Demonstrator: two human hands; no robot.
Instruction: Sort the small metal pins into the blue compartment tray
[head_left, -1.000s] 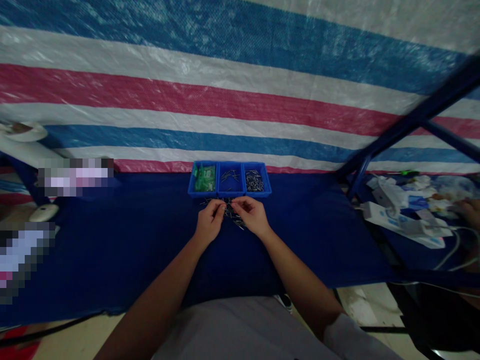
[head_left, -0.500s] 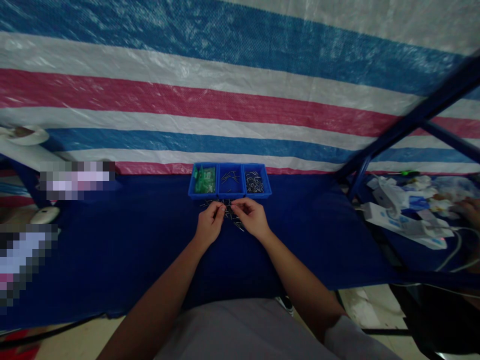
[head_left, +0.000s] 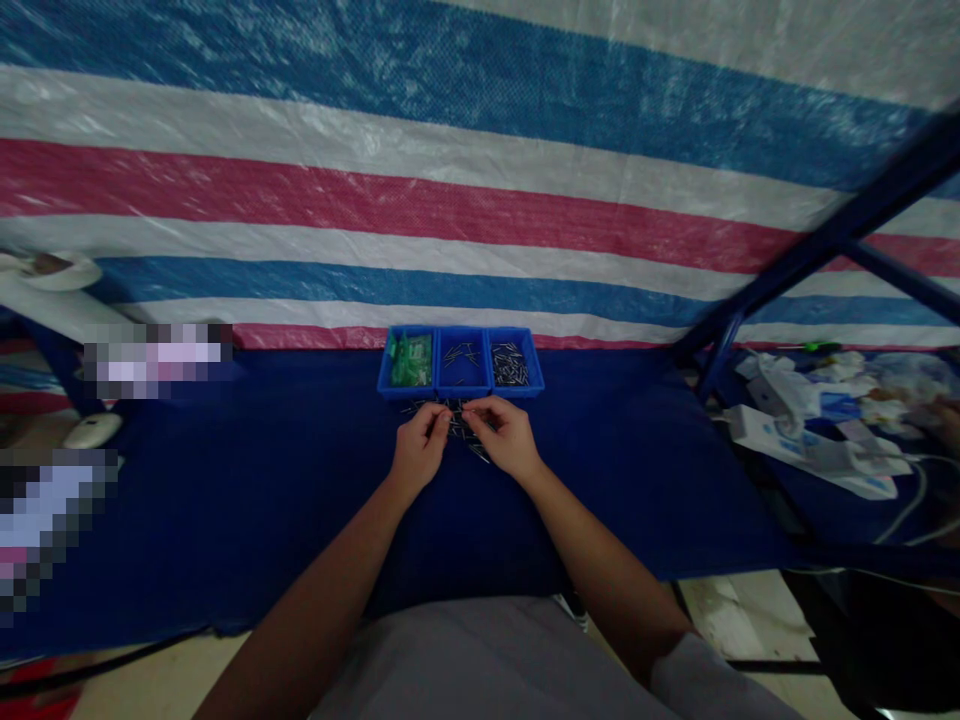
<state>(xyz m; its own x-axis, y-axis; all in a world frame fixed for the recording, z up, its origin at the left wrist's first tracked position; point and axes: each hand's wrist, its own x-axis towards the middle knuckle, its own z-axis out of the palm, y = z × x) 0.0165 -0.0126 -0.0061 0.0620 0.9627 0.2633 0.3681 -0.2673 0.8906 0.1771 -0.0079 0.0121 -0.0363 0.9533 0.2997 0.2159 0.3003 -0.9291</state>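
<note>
Fingertips of my left hand (head_left: 421, 446) are pinched together beside a loose pile of small dark metal pins (head_left: 466, 430) on the blue table. Facing it, my right hand (head_left: 507, 434) is also pinched at the pile; what either hand holds is too small to make out. Just beyond the hands stands a blue bin (head_left: 463, 391) with three compartments. Green plastic packets (head_left: 411, 360) fill its left compartment, a few thin metal pieces (head_left: 461, 354) lie in the middle one, and many short metal pins (head_left: 510, 366) fill the right one.
A striped plastic sheet (head_left: 450, 200) hangs behind the blue table (head_left: 262, 500). At right are a blue metal frame (head_left: 795, 250), a white power strip (head_left: 817, 455) with cables, and crumpled plastic. Part of another person's hand shows at the right edge. Pixelated items lie at left.
My hands keep nearly the same pinched pose over the pile. The other person's hand at the right edge has shifted slightly and is blurred.
</note>
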